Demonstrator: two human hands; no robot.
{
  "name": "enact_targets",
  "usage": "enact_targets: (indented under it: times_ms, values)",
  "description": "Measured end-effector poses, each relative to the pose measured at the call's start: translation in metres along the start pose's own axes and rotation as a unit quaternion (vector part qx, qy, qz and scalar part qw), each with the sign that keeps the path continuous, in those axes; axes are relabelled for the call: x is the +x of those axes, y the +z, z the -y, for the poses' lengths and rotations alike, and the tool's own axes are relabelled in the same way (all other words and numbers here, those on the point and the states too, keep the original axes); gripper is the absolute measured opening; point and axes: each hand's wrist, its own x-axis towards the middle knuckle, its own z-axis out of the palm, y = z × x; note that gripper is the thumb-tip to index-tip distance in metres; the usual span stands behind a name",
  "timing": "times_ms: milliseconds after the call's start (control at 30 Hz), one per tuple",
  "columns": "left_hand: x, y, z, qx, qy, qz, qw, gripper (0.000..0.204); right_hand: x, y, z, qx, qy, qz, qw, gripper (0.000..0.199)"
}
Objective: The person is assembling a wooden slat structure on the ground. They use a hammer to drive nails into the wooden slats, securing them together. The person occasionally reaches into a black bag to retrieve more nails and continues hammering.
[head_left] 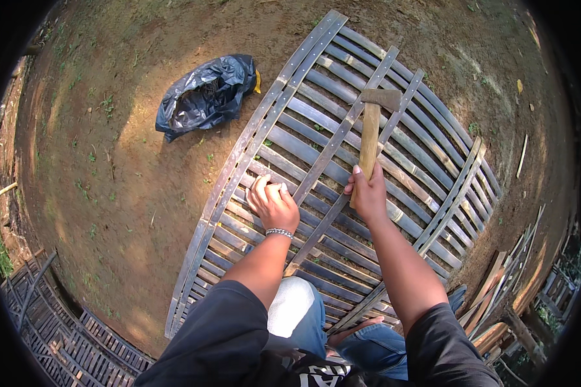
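Observation:
A large panel of dark bamboo slats, joined by crosswise strips and edge rails, lies on the ground before me. My right hand is wrapped around the lower part of a hatchet's wooden handle. The hatchet points away from me over the panel, its brown metal head at the far end. To the left, my left hand rests on the slats near the left edge rail, fingers curled and pressed together. Whatever those fingers pinch, if anything, is too small or hidden to name. A chain bracelet circles that wrist.
A black plastic bag, its mouth open, sits on the brown dirt ground left of the panel. Another slatted panel lies at lower left. Long wooden strips are piled at right. My knees are close to the panel's near part.

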Motion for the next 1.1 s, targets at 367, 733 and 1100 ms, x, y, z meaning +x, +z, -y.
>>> enact_targets:
  times_ms: [367,733,1100]
  values:
    - [0.006,-0.004,-0.004,0.005,-0.018,0.036,0.999,0.013,0.015,0.014,0.019,-0.083,0.097,-0.034,0.991,0.037]
    - [0.006,-0.002,-0.003,0.023,-0.02,0.042,0.999,0.01,0.023,0.005,0.017,-0.075,0.122,0.032,0.989,0.035]
    - [0.004,-0.001,-0.004,0.033,0.001,0.041,0.999,0.012,-0.014,-0.061,0.071,-0.036,0.043,0.069,0.996,0.03]
